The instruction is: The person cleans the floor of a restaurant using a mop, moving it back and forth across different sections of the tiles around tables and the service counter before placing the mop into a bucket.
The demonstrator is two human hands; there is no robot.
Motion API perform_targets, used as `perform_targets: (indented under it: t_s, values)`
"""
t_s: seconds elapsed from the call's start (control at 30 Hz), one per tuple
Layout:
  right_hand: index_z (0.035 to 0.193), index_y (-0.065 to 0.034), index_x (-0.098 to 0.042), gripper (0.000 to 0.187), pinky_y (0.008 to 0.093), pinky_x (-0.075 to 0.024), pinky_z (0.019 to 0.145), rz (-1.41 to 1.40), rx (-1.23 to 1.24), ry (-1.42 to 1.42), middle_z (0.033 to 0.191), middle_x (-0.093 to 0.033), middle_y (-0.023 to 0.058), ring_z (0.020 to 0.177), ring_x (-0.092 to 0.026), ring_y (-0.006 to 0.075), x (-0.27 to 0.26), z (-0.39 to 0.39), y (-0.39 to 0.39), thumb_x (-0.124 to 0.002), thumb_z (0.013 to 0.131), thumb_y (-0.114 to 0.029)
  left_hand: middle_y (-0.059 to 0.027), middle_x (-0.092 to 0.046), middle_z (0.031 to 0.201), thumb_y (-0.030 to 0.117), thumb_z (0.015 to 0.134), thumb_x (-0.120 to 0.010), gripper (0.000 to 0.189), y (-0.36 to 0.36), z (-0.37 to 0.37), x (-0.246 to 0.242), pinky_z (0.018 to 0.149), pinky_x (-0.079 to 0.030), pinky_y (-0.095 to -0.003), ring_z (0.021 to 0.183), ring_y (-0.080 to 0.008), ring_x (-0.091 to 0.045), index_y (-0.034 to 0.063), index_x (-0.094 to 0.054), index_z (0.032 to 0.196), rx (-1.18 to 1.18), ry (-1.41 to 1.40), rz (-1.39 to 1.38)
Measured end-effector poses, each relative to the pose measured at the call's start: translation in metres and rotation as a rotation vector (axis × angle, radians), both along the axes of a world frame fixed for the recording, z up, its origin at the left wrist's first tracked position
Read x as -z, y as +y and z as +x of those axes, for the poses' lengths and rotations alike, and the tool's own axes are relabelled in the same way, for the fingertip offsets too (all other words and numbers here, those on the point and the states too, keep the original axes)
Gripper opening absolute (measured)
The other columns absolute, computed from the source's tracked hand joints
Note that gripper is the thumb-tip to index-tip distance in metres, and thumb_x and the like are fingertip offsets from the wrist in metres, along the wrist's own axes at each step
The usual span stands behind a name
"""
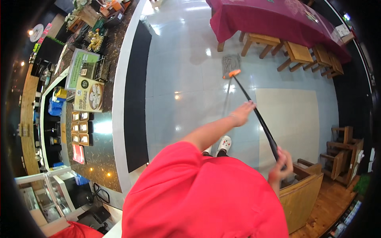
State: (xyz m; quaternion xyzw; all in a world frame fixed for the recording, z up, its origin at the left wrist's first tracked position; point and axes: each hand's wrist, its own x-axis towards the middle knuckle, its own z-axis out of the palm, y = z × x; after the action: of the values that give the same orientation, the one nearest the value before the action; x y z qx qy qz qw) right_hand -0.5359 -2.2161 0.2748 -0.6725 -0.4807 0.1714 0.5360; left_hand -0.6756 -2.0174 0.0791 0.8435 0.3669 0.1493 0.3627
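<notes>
A string mop with a grey head and an orange clamp lies on the glossy tiled floor. Its black handle slants down to the right towards me. My left hand grips the handle partway along, arm stretched forward. Near the upper end of the handle, my right hand is closed around it and slightly blurred. Below my left arm a white clog shows on my foot, with part of the other beside it.
On the left runs a dark marble-patterned counter with packed boxes and signs. Wooden stools stand by a table with a maroon cloth. A wooden cabinet is close at my right; stacked wooden furniture stands beyond it.
</notes>
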Motion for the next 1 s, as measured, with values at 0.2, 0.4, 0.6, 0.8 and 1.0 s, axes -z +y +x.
perform_targets:
  t_s: [0.2,0.4,0.6,0.8,1.0]
  values:
    - [0.079,0.0013,-0.052,0.035,0.0350,-0.0502,0.075,-0.015,0.168,-0.163,0.078,-0.061,0.0141,0.077,-0.060,0.0227,-0.105,0.028,-0.145,-0.047,0.097,-0.027,-0.0164,-0.067,0.084,0.034,0.078,-0.067,0.027,-0.117,0.118,0.021,0.074,-0.052,-0.0449,0.084,-0.0351,-0.065,0.0080,-0.069,0.083,0.677,0.167,-0.115]
    - [0.068,-0.0074,-0.040,0.040,0.0382,-0.0484,0.062,0.276,-0.104,0.140,0.054,-0.035,0.0030,0.048,-0.041,0.0164,-0.182,-0.021,-0.172,-0.045,0.098,-0.032,-0.0192,-0.067,0.086,0.040,0.082,-0.063,0.033,-0.223,0.121,-0.024,0.074,-0.050,-0.0468,0.084,-0.0370,-0.064,0.0079,-0.070,0.088,1.325,-0.004,-0.161]
    - [0.072,-0.0120,-0.037,0.032,0.0354,-0.0473,0.063,0.453,0.167,0.136,0.054,-0.034,-0.0006,0.049,-0.040,0.0125,-0.086,-0.017,-0.241,-0.041,0.098,-0.030,-0.0114,-0.067,0.089,0.029,0.078,-0.067,0.022,-0.202,0.101,-0.017,0.076,-0.050,-0.0461,0.091,-0.0337,-0.064,0.0157,-0.066,0.095,1.249,0.156,-0.099]
    - [0.084,-0.0111,-0.037,0.034,0.0346,-0.0481,0.059,0.654,0.210,-0.045,0.064,-0.043,0.0055,0.062,-0.050,0.0201,0.002,-0.011,-0.150,-0.048,0.095,-0.042,-0.0147,-0.052,0.127,0.018,0.076,-0.070,0.039,-0.122,0.096,-0.016,0.098,-0.041,-0.0457,0.120,-0.0325,-0.049,0.0157,-0.059,0.113,0.567,0.233,0.066]
    - [0.077,0.0017,-0.059,0.023,0.0329,-0.0487,0.065,0.359,0.151,0.120,0.074,-0.060,0.0087,0.068,-0.057,0.0182,0.092,0.016,0.017,-0.050,0.091,-0.015,-0.0224,-0.032,0.144,0.009,0.079,-0.065,0.068,-0.062,0.078,-0.039,0.111,-0.030,-0.0409,0.134,-0.0363,-0.032,0.0081,-0.032,0.139,-0.090,-0.064,-0.162]
